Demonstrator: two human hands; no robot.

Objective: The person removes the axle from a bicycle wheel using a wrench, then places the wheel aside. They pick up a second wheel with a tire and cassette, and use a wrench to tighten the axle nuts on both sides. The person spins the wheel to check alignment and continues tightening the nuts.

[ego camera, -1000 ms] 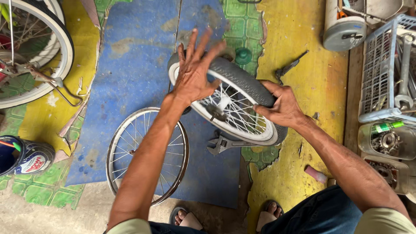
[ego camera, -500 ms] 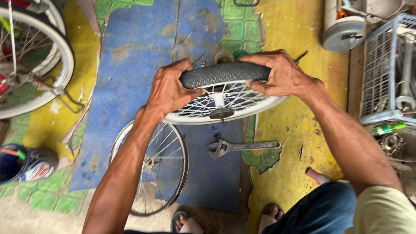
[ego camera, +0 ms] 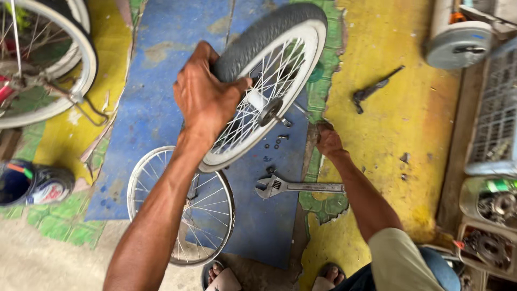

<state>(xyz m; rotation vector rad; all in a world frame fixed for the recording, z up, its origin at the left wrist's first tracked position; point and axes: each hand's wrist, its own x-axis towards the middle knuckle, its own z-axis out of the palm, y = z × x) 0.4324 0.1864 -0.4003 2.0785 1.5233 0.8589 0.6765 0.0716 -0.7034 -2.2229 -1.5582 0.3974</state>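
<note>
The left hand grips the tyre, holding the wheel tilted; below it, the right hand reaches the floor, grasp unclear.

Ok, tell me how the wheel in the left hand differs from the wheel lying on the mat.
The held wheel wears a grey tyre on a white rim; the bare wheel is only a metal rim and spokes. The held wheel is tilted up off the floor, gripped at its tyre by the left hand; the bare wheel lies flat on the blue mat. Both are spoked.
</note>
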